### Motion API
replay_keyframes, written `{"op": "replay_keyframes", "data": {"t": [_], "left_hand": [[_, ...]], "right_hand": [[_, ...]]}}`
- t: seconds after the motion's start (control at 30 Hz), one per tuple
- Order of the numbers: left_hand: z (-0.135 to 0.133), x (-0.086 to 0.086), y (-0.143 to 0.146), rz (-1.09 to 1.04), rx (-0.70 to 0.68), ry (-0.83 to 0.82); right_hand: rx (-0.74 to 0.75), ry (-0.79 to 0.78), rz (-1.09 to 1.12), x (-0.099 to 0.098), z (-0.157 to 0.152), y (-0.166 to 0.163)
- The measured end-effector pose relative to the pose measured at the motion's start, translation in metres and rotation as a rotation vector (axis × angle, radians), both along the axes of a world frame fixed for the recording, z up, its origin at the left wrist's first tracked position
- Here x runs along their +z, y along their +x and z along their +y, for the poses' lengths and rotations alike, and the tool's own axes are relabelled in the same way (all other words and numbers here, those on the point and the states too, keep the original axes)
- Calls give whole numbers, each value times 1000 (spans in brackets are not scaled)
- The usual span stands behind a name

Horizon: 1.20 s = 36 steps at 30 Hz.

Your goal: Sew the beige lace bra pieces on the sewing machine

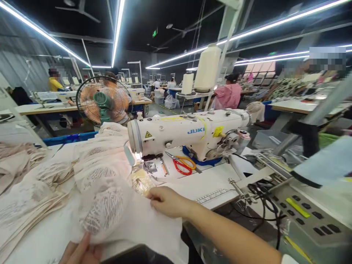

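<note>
My left hand, partly cut off at the bottom edge, pinches the near edge of a sheer pale fabric piece with a white lace-like pattern. The piece is a little blurred. My right hand is closed, its thumb and fingertips pressed together at the upper right edge of the pale cloth, just before the machine's needle area. A white sewing machine stands beyond both hands. By its needle plate lies a yellowish taped patch. Scissors with red and orange handles rest under the machine arm.
Layered stacks of similar pale pieces cover the left side of the table. Behind them stands a fan. Thread cones rise behind the machine. Black cables hang at the right. A person in pink sits farther back.
</note>
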State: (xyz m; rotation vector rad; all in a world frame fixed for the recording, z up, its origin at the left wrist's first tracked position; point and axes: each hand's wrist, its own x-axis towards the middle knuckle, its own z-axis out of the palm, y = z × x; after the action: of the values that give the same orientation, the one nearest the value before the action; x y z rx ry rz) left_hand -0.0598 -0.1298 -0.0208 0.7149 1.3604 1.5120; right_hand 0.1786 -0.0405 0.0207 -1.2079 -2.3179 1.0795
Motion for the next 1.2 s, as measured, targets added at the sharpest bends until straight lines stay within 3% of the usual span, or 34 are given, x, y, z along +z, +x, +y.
{"op": "replay_keyframes", "data": {"t": [0.13,0.23,0.3,0.37,0.43,0.47,0.57,0.7,0.8,0.9,1.03,1.13,1.2], "left_hand": [[-12,14,-21,62,82,-51],[-24,33,-34,586,314,-22],[-27,48,-28,981,364,156],[-21,60,-8,1218,82,449],[-2,64,17,1312,-387,644],[11,62,28,1349,-555,644],[53,48,41,1483,-781,467],[82,33,22,1716,-856,215],[85,38,13,1824,-853,174],[86,49,23,1858,-847,152],[93,51,47,1842,-881,268],[98,42,55,1816,-967,403],[100,34,56,1823,-961,403]], "right_hand": [[-3,188,-196,-2,22,-17],[-9,329,-317,-10,34,-31],[-13,419,-374,-15,37,-41],[-29,491,-425,-18,36,-49],[-45,537,-478,-17,35,-53],[-44,553,-502,-16,33,-53],[13,595,-549,-10,27,-40],[145,649,-551,-6,14,-9],[140,695,-509,-13,3,6],[134,721,-443,-22,-2,6],[116,733,-390,-31,0,2],[111,743,-374,-32,3,3],[122,746,-367,-31,3,6]]}}
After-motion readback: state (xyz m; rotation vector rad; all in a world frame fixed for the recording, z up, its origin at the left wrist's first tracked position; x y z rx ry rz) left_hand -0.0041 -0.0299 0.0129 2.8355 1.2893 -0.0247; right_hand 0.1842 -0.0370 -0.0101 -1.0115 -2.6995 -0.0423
